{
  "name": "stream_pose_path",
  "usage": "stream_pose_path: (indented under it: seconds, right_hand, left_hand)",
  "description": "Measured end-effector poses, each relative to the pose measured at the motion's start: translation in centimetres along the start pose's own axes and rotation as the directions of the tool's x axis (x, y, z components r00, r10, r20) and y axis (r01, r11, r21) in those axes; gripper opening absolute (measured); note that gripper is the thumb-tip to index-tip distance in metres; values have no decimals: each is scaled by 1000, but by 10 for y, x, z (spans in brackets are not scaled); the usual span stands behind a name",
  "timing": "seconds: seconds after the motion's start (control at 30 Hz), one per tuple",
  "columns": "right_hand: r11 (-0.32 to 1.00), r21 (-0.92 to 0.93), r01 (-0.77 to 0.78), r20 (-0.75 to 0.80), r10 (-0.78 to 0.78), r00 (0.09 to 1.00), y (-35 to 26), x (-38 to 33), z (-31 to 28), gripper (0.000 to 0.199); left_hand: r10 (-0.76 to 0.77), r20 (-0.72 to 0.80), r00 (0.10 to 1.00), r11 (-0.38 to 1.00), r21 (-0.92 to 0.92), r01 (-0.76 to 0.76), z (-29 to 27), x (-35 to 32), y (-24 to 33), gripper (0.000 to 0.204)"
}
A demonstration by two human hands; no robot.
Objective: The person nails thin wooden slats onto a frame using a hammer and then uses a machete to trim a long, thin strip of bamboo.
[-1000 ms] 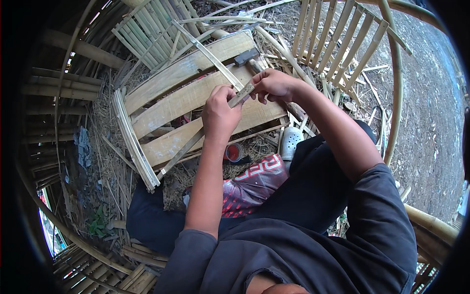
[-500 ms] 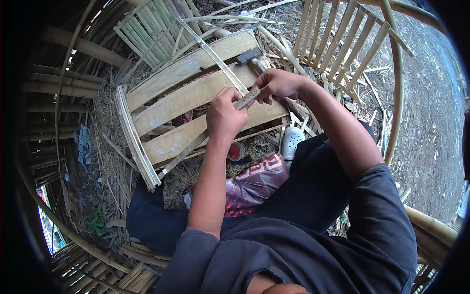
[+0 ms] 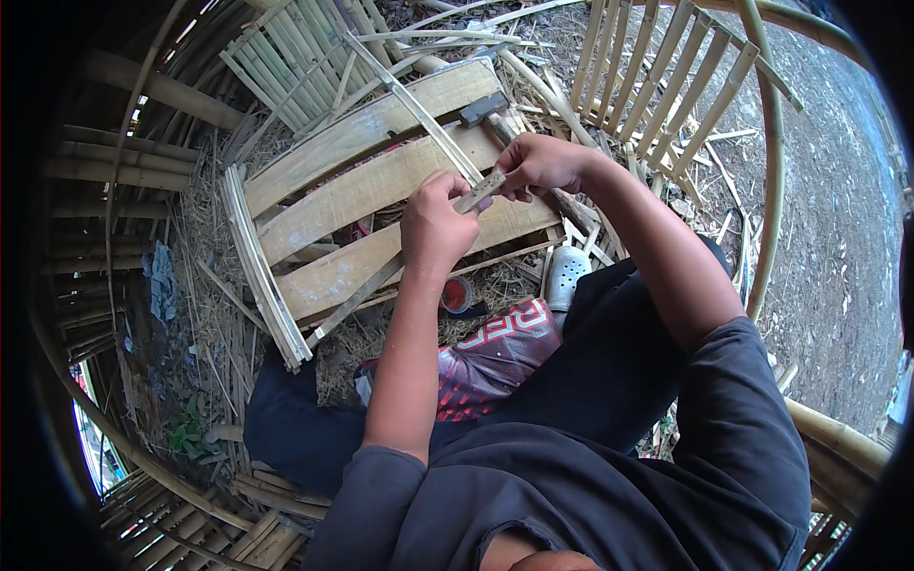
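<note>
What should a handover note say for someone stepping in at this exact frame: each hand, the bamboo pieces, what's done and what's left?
Left hand: closed on the lower end of a short bamboo strip.
Right hand: pinching the strip's upper end.
Both are over the slatted bamboo panel, which has three wide slats in place and rests on the straw-littered ground.
Hammer: lying on the panel's far edge, untouched.
Left: the strip is not yet set on the panel.

Both forearms reached up from the lower edge, bare below dark sleeves pushed past the elbows. The left hand (image 3: 436, 221) was curled into a loose fist, knuckles upward, thumb and fingers pinched together. The right hand (image 3: 541, 164) sat just beside it, a little higher, wrist bent inward, fingertips closed in a pinch toward the left.
</note>
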State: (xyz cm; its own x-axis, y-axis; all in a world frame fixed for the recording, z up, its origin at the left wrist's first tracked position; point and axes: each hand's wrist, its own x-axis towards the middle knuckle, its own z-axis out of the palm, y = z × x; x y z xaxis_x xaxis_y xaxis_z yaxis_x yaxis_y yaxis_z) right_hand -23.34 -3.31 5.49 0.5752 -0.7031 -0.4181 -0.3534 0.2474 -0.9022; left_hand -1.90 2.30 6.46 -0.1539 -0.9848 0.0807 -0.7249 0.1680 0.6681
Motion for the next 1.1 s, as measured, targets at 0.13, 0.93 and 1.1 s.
stream_pose_path:
  seconds: [0.13, 0.93, 1.1]
  right_hand:
    - [996, -86, 8, 8, -7, 1000, -5, -1, 0, 12]
    - [979, -123, 164, 20, -163, 986, 11, 10, 3, 8]
    - [968, -9, 251, 43, -251, 967, -15, -2, 18, 10]
  left_hand:
    - [4, -3, 1000, 1000, 4, -4, 0, -1, -2, 26]
    - [200, 11, 980, 968, -159, -196, -28, -3, 9, 31]
    - [232, -56, 971, 951, -200, -238, -47, -8, 13, 30]
